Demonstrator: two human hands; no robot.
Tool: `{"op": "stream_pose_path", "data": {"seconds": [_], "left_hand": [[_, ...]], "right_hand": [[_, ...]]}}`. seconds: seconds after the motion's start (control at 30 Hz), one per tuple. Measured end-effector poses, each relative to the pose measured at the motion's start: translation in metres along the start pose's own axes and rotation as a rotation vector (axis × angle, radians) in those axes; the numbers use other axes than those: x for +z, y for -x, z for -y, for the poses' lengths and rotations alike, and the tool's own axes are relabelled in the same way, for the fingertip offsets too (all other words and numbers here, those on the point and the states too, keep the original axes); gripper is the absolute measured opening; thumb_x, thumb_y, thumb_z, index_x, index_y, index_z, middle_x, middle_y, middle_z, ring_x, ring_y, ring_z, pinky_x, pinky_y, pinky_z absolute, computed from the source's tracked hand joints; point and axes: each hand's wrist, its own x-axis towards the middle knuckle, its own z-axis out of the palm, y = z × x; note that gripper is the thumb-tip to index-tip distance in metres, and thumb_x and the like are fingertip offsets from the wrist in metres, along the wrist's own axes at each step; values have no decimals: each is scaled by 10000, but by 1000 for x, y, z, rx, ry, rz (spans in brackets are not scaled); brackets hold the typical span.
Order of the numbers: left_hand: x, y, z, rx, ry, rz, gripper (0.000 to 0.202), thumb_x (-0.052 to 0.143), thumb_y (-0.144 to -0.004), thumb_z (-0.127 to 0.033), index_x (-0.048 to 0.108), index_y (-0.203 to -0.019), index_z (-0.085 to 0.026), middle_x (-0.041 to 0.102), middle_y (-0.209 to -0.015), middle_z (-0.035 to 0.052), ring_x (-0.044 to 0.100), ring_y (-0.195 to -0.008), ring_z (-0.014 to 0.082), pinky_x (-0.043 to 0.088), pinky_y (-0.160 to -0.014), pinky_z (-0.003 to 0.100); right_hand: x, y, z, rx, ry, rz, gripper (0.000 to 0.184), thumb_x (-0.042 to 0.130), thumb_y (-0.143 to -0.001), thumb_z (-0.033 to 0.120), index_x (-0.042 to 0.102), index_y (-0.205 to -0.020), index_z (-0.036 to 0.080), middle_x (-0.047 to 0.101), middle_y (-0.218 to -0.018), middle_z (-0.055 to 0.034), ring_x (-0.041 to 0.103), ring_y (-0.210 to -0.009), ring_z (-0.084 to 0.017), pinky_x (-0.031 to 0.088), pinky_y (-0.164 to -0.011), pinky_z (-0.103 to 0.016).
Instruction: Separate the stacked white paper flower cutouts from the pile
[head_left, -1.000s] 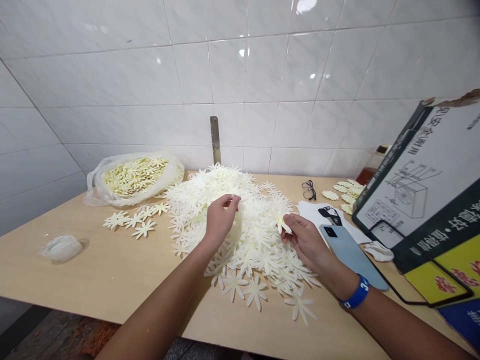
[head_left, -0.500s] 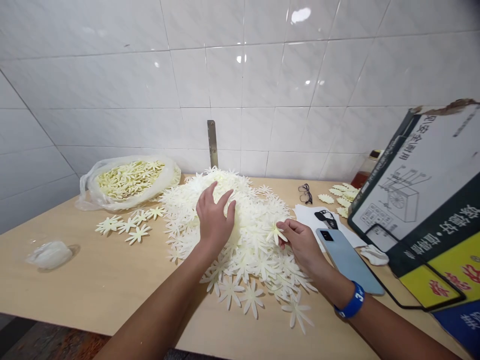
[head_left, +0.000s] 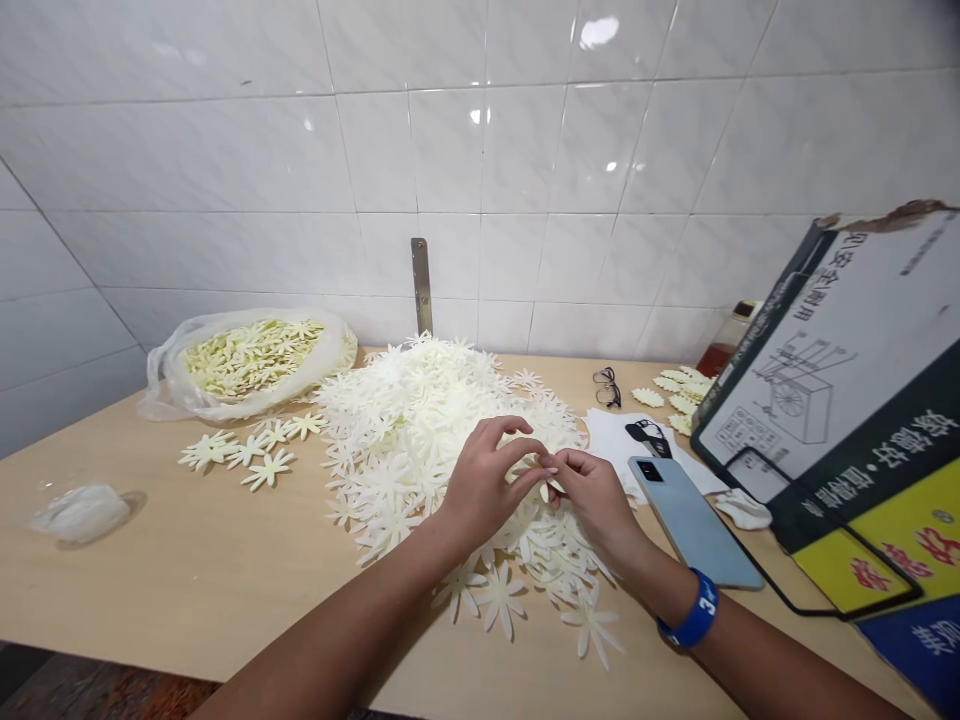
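Note:
A big heap of pale cream flower cut-outs [head_left: 420, 420] covers the middle of the wooden table [head_left: 187, 580]. Both my hands meet above the heap's right side. My left hand [head_left: 487, 480] has its fingers curled and pinched at a flower cut-out [head_left: 546, 462] that sits between the two hands. My right hand [head_left: 592, 495], with a blue wristband [head_left: 694, 615], pinches the same cut-out from the right. Fingers hide most of the piece.
A clear bag of yellowish flowers [head_left: 251, 360] lies at back left, with a few loose flowers [head_left: 247, 450] before it. Glasses [head_left: 607, 385], a blue phone [head_left: 694, 520], white paper and a large printed box [head_left: 840, 400] sit to the right. A small plastic bag [head_left: 79, 510] lies far left.
My left hand left the top of the heap and came right and nearer, meeting my right hand at the flower it held. The right hand shifted slightly left.

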Motion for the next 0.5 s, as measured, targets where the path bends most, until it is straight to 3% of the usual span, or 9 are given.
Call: {"op": "stream_pose_path", "data": {"seconds": [0.17, 0.5], "left_hand": [[3, 1, 2, 19, 33, 84, 302, 702, -806, -226, 659, -1102, -270, 613, -1198, 82, 542, -1142, 245, 482, -946, 403], [4, 0, 7, -159, 223, 41, 62, 708, -796, -210, 755, -793, -249, 664, -1100, 73, 589, -1087, 235, 503, -906, 384]], "right_hand": [[2, -1, 3, 16, -18, 4, 427, 720, -741, 562, 598, -585, 184, 526, -544, 1, 480, -518, -139, 382, -527, -282], [-3, -5, 9, -6, -63, 175, 368, 721, -759, 533, 719, -696, 170, 613, -634, -35, 533, -602, -148, 425, -579, -283]]}}
